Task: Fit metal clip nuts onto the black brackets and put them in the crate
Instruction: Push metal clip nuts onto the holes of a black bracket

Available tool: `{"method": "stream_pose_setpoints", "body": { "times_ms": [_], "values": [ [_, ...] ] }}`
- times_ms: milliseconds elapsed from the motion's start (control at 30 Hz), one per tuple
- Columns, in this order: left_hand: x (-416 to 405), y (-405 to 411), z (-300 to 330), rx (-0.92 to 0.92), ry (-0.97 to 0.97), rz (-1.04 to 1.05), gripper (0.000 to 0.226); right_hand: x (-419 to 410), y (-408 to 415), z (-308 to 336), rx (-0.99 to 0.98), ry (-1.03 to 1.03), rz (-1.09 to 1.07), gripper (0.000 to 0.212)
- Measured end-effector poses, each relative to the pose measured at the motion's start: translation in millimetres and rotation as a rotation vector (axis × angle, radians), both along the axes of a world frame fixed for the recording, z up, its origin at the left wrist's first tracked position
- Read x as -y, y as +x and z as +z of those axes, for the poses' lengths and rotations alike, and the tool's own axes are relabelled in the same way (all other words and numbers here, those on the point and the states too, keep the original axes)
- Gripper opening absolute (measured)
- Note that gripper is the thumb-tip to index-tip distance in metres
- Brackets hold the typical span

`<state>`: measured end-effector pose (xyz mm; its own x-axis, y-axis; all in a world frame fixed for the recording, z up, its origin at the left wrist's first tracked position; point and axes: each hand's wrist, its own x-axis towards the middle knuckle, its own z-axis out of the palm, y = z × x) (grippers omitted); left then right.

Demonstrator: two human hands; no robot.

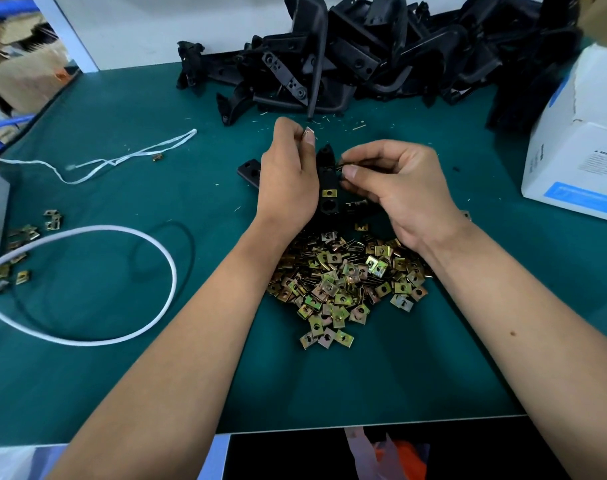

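While both hands work above the heap of nuts, the scene reads as follows.

Bracket in work: black bracket [328, 188] stands nearly upright between the two hands, above the green tabletop [129, 341]; one clip nut [328, 193] is already seated on its face, just above a round hole.

Left hand: left hand [288, 174] is wrapped round the bracket's left side, fingers curled at its top; a bracket arm [249, 171] sticks out to the left past the hand.

Right hand: right hand [395, 188] pinches a small dark metal clip [343, 165] between thumb and forefinger, pressed against the bracket's right edge; other fingers curled under.

Nut supply: heap of clip nuts [347, 282] lies on the tabletop right under the wrists, partly hidden by both forearms.

Bracket supply: pile of black brackets [364, 53] along the far edge of the tabletop, beyond the hands.

Stray nuts: loose clip nuts [21, 244] scattered at the left edge, some beneath the white cable [149, 251], which loops across the left side.

Other: white string [129, 155] lies far left; white box [579, 147] sits at the right edge, touching the bracket pile.

Crate: cannot tell where it is.
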<state>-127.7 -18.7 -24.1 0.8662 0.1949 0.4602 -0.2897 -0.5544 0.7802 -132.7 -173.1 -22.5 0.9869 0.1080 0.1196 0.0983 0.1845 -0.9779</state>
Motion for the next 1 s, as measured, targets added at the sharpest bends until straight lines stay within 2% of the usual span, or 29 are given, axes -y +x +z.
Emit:
{"method": "stream_pose_setpoints", "body": {
  "times_ms": [133,333,500,767,833,967,1000],
  "values": [
    [-1.0,1.4,-0.6,-0.003,-0.001,0.008,0.015,0.4,0.0,-0.6,0.030,-0.058,-0.021,0.020],
    [-3.1,4.9,-2.5,-0.035,-0.040,0.009,0.016,-1.0,-1.7,1.0,0.204,-0.248,-0.110,0.020],
    [-5.9,4.7,0.2,-0.045,-0.046,-0.024,0.016,0.8,-3.8,1.9,0.310,-0.400,-0.104,0.018],
    [-8.6,0.8,3.0,0.002,0.057,-0.067,0.016,4.0,-4.3,5.5,0.484,-0.571,-0.090,0.013],
    [-8.7,0.4,3.2,0.023,0.057,-0.057,0.015,1.8,-5.0,5.1,0.402,-0.517,-0.070,0.014],
    [-4.9,-1.8,5.2,0.106,0.093,-0.044,0.015,-3.7,-7.6,8.0,0.025,-0.036,0.004,0.012],
    [-3.5,-2.8,5.9,0.137,0.114,-0.051,0.016,-3.7,-7.1,8.7,-0.027,0.026,-0.003,0.016]
  ]
}}
